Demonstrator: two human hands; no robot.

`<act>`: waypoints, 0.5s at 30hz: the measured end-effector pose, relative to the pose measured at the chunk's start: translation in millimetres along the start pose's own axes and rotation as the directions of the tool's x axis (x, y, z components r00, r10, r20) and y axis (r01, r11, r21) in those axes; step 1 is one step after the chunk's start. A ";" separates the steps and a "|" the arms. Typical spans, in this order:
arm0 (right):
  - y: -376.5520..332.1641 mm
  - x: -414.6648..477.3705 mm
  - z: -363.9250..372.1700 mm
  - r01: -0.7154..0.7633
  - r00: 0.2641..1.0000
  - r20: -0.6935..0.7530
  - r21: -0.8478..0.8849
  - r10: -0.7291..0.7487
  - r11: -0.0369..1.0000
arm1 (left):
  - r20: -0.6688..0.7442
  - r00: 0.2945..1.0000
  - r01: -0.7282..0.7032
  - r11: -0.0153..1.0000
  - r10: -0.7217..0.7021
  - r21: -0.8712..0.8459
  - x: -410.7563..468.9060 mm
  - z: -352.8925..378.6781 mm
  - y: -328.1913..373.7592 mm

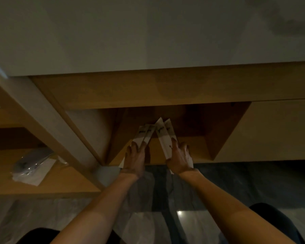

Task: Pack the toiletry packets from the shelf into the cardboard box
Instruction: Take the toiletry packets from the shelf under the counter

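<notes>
Two fans of long white toiletry packets with dark print stick out of a low wooden shelf compartment point(192, 152). My left hand point(135, 160) grips the left bunch of packets point(144, 133) at their lower ends, fingers spread over them. My right hand point(180, 158) grips the right bunch of packets point(163, 136), which lean up and to the left. Both hands are at the compartment's front edge. No cardboard box is in view.
A white post point(48, 124) and a rounded white object point(95, 131) stand left of the compartment. A plastic-wrapped item on white paper point(32, 166) lies on the left shelf. A closed pale panel point(280, 131) is at the right. Dark marbled floor point(236, 182) lies below.
</notes>
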State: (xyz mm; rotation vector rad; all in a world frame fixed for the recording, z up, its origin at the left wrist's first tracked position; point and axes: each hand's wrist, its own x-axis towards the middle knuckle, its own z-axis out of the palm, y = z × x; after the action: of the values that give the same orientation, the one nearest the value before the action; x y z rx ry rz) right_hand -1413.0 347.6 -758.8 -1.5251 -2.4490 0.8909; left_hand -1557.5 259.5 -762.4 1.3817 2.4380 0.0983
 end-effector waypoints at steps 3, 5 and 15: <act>-0.6 -2.1 -1.6 0.026 0.998 0.051 0.069 -0.029 0.997 | -0.009 1.000 0.022 0.996 -0.021 0.084 -0.8 7.7 -9.1; 1.0 -4.2 -2.5 0.025 0.999 0.045 0.061 -0.027 0.998 | -0.053 0.999 -0.001 0.990 0.008 0.138 -0.6 11.7 -12.2; -7.4 -11.5 8.4 0.033 0.997 0.072 -0.071 -0.028 0.997 | -0.102 0.993 -0.035 0.985 0.053 0.171 -1.1 10.5 -14.2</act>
State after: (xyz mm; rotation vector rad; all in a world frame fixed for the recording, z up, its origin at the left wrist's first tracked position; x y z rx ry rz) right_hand -1416.5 331.9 -759.5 -1.4995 -2.5737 0.8747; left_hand -1565.3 250.0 -775.1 1.5394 2.5543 -0.0260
